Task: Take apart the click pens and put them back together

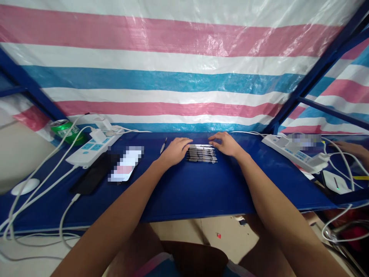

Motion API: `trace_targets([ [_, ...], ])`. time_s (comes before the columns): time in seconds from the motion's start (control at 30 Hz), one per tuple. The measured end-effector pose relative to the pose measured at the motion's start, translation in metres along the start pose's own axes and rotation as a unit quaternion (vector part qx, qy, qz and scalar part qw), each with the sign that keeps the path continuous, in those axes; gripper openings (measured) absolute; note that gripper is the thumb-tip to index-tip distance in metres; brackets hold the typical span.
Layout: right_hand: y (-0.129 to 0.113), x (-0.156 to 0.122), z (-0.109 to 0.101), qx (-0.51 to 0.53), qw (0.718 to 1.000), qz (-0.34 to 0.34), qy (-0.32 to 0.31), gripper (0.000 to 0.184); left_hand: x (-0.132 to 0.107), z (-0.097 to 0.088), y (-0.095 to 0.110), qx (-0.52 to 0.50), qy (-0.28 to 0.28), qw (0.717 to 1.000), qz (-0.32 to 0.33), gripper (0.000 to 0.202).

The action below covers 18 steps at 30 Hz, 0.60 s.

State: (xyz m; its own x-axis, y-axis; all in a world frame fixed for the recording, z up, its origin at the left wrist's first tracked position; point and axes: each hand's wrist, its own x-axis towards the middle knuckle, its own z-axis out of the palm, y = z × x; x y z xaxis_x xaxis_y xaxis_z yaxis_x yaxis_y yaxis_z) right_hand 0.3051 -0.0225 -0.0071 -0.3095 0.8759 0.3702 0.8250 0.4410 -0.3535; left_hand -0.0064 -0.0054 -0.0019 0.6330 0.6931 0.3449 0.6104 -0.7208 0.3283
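left hand [175, 151], right hand [226, 143]: flat, fingers loose, bracketing pens [201, 153] near desk [184, 192] back edge, gripping nothing | I judge pens light, stiff, roll-prone; pinch mid-barrel

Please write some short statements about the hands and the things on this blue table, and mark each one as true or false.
1. The left hand and the right hand rest on the blue table, one at each end of a row of thin pen-like sticks. True.
2. The green can is at the table's right edge. False: it is at the far left.
3. A single pen lies apart from the row, on the left hand's side. True.
4. The left hand holds the phone. False: the phone lies on the table, left of that hand, untouched.
5. There is only one white power strip, on the left. False: one power strip lies on the left and another on the right.
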Motion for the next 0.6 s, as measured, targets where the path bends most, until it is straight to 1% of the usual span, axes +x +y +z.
trace_targets([
  [0.07, -0.004, 0.000, 0.003, 0.027, 0.999, 0.000, -0.021, 0.021, 0.001, 0.008, 0.001, -0.030, -0.022, 0.999, 0.015, 0.045],
  [0.13, -0.007, 0.000, 0.004, 0.055, 0.998, 0.017, -0.036, 0.020, 0.002, 0.012, 0.001, -0.045, -0.026, 0.998, 0.023, 0.043],
  [0.23, -0.011, 0.000, 0.003, 0.105, 0.992, 0.048, -0.047, 0.020, 0.003, 0.011, 0.002, -0.057, -0.015, 0.998, 0.025, 0.039],
  [0.37, -0.016, 0.001, 0.003, 0.151, 0.984, 0.073, -0.059, 0.017, 0.004, 0.009, 0.005, -0.064, -0.007, 0.998, 0.007, 0.036],
  [0.5, -0.020, 0.002, 0.007, 0.196, 0.977, 0.083, -0.009, 0.013, 0.006, 0.008, 0.004, -0.076, 0.012, 0.997, -0.013, 0.030],
  [0.6, -0.025, 0.003, 0.007, 0.280, 0.956, 0.078, 0.036, 0.019, 0.008, 0.004, 0.000, -0.087, 0.046, 0.995, -0.019, 0.033],
])
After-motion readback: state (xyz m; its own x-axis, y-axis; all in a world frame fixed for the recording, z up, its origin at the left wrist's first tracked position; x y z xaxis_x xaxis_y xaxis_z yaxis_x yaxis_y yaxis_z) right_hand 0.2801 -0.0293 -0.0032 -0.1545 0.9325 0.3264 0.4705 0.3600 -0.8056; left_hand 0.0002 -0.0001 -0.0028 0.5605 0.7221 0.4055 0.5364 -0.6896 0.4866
